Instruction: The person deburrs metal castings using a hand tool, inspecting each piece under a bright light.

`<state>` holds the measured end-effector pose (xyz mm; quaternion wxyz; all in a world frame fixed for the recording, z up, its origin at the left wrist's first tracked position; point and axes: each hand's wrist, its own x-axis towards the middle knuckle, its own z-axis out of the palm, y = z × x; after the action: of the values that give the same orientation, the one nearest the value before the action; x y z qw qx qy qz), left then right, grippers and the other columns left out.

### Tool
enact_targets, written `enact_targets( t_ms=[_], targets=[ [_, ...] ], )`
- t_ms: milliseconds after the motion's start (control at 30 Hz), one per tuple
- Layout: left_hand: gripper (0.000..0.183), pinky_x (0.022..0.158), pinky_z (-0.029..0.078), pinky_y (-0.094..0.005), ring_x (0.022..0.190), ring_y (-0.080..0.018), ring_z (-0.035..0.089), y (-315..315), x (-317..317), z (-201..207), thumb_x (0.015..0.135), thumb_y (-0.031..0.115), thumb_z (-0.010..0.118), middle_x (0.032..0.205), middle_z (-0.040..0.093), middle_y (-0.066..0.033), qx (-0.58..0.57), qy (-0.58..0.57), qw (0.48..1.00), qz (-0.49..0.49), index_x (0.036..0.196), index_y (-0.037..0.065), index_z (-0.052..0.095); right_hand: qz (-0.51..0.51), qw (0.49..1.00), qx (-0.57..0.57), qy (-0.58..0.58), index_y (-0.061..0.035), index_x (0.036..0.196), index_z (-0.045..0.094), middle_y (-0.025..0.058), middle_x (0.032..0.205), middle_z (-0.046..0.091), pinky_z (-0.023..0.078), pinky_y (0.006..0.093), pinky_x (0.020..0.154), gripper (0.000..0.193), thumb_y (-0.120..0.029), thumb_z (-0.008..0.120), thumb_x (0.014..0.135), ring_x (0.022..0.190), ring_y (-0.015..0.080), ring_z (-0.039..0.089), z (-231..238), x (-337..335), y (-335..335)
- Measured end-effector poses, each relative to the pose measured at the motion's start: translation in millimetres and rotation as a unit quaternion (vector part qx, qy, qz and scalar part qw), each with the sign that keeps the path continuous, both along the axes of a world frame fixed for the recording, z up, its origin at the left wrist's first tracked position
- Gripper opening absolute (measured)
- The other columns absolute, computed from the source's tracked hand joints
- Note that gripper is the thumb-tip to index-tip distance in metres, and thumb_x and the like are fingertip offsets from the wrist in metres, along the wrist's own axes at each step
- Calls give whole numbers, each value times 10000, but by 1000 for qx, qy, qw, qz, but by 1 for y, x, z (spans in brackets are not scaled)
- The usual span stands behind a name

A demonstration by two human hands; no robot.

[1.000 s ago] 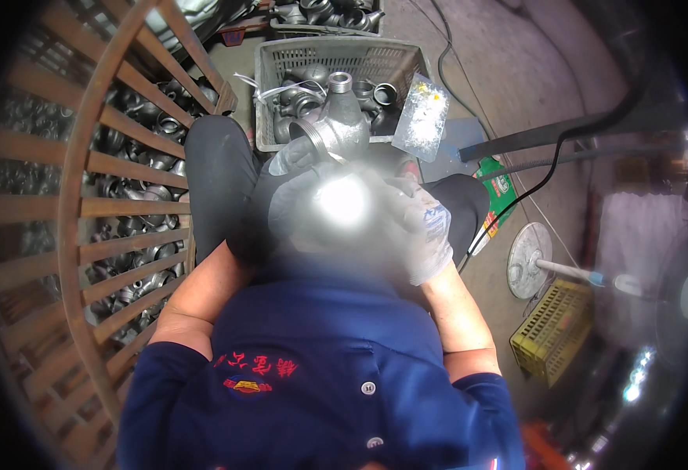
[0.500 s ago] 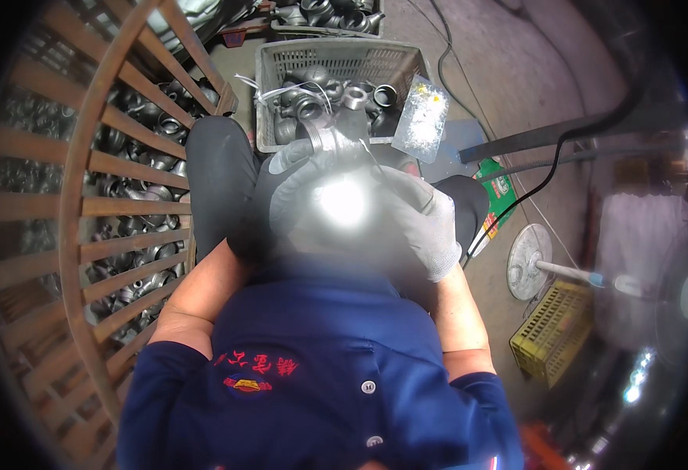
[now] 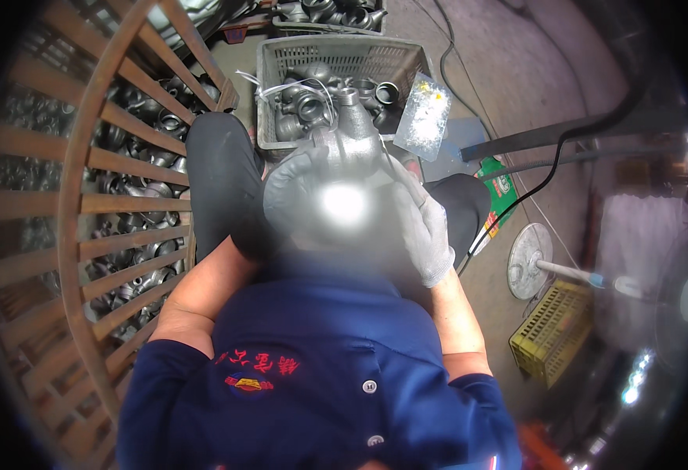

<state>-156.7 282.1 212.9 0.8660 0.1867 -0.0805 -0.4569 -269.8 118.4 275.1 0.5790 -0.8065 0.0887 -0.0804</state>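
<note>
A grey cast-metal pipe fitting (image 3: 353, 145) with a threaded neck is held in front of my body, its neck pointing away toward the grey crate. My gloved left hand (image 3: 287, 188) is closed around its left side. On the other side, my gloved right hand (image 3: 424, 235) is closed, with a thin, dark, rod-like tool (image 3: 387, 159) rising from its fingers beside the fitting. A bright glare and blur hide the lower part of the fitting and some of the fingers.
Ahead stands a grey plastic crate (image 3: 344, 45) with several metal fittings; a clear bag (image 3: 422, 117) lies at its right. At left, a rusty slatted frame (image 3: 70, 204) borders piled fittings. To the right are a black cable (image 3: 557, 168), a round-based stand (image 3: 528, 262) and a yellow crate (image 3: 552, 333).
The fitting has turned, so a threaded neck now points away from me and more of its body shows. My right hand has shifted slightly to the left and nearer.
</note>
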Motion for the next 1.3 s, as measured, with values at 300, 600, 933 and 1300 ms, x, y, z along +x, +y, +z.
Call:
enact_targets(
  t_ms=[300, 600, 933, 1300],
  targets=[
    [553, 1098, 364, -519, 1314, -331, 449, -8, -7, -2, 952, 90, 519, 1367, 486, -205, -125, 13, 991, 37, 1460, 52, 306, -22, 991, -135, -7, -54, 1319, 570, 132, 997, 707, 500, 299, 838, 388, -53, 536, 932, 901, 171, 663, 1, -5, 1],
    [508, 976, 477, -397, 1148, -278, 595, 12, -8, -31, 904, -30, 539, 1209, 599, -170, 24, -144, 988, 43, 1386, 4, 384, -26, 989, -142, -38, -79, 1268, 620, 139, 937, 698, 516, 307, 767, 369, -47, 579, 903, 838, 215, 676, -3, -4, 15],
    [368, 908, 499, -315, 1025, -203, 626, -3, -5, -69, 917, -37, 526, 1156, 619, -142, -56, -177, 976, 110, 1283, -31, 487, -15, 953, -280, -119, -124, 1266, 619, 122, 869, 651, 515, 342, 707, 508, 3, 597, 775, 774, 282, 630, -11, -1, 19],
    [437, 1064, 432, -337, 1149, -207, 586, 5, -10, -81, 876, -62, 556, 1201, 603, -132, -23, 81, 987, 136, 1302, -43, 459, 24, 934, -354, -49, -176, 1277, 613, 82, 848, 649, 520, 369, 682, 513, -16, 606, 790, 751, 279, 637, 5, -2, 9]
  ],
)
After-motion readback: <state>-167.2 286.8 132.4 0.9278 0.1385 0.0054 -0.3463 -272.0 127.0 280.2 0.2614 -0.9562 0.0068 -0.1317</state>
